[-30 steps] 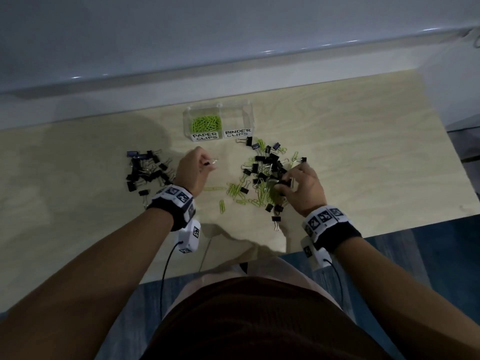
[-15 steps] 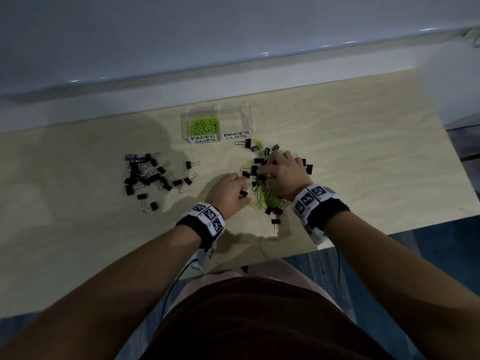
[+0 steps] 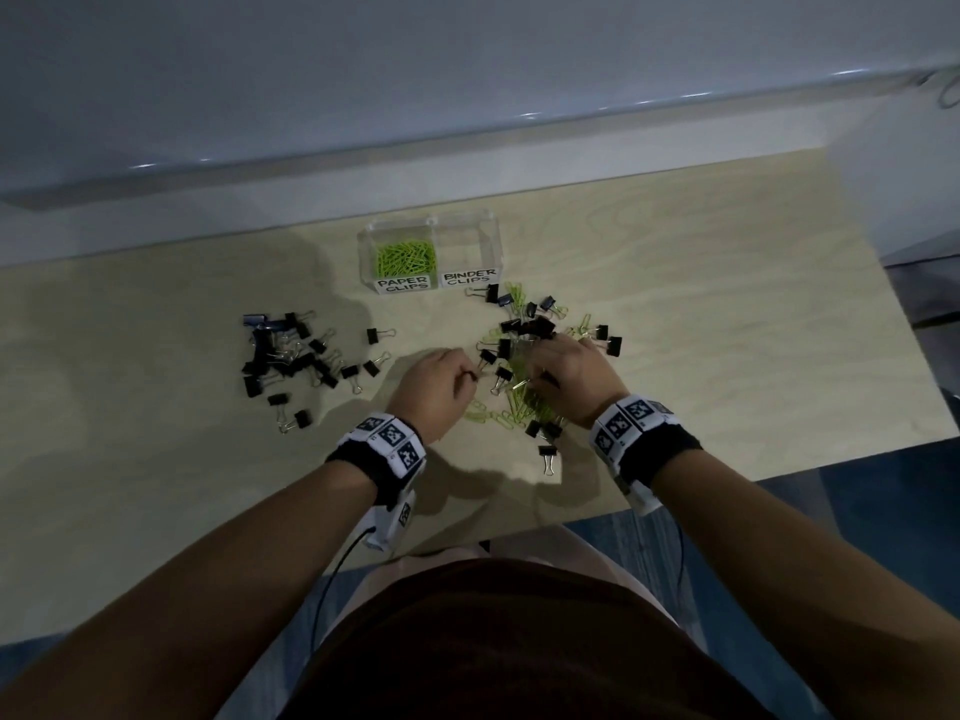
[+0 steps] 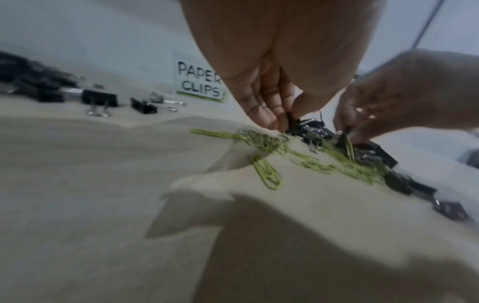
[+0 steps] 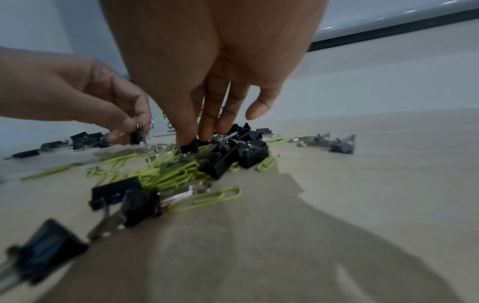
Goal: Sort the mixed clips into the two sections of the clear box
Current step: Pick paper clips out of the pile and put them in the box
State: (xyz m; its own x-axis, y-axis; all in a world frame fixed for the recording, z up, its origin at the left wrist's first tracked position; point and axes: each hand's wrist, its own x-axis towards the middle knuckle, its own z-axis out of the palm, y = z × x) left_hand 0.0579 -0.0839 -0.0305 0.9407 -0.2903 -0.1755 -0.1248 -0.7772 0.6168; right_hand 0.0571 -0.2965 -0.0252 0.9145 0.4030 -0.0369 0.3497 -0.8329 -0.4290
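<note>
The clear box (image 3: 491, 236) stands at the back; its PAPER CLIPS section (image 3: 404, 256) holds green paper clips, and the BINDER CLIPS section (image 3: 467, 252) looks bare. A mixed pile (image 3: 524, 356) of green paper clips (image 5: 166, 174) and black binder clips (image 5: 246, 151) lies in front of it. My left hand (image 3: 467, 374) (image 4: 287, 121) pinches a black binder clip (image 5: 136, 134) at the pile's left edge. Over the pile's middle, my right hand (image 3: 540, 379) (image 5: 191, 141) pinches another black binder clip (image 5: 187, 147) between thumb and forefinger.
A separate heap of black binder clips (image 3: 291, 356) lies on the wooden table (image 3: 727, 330) to the left. A lone binder clip (image 3: 547, 454) sits near the front edge (image 3: 779, 472). A grey wall ledge runs behind the box.
My left hand came rightwards from beside the left heap to the mixed pile and took hold of a binder clip. My right hand shifted a little further into the pile.
</note>
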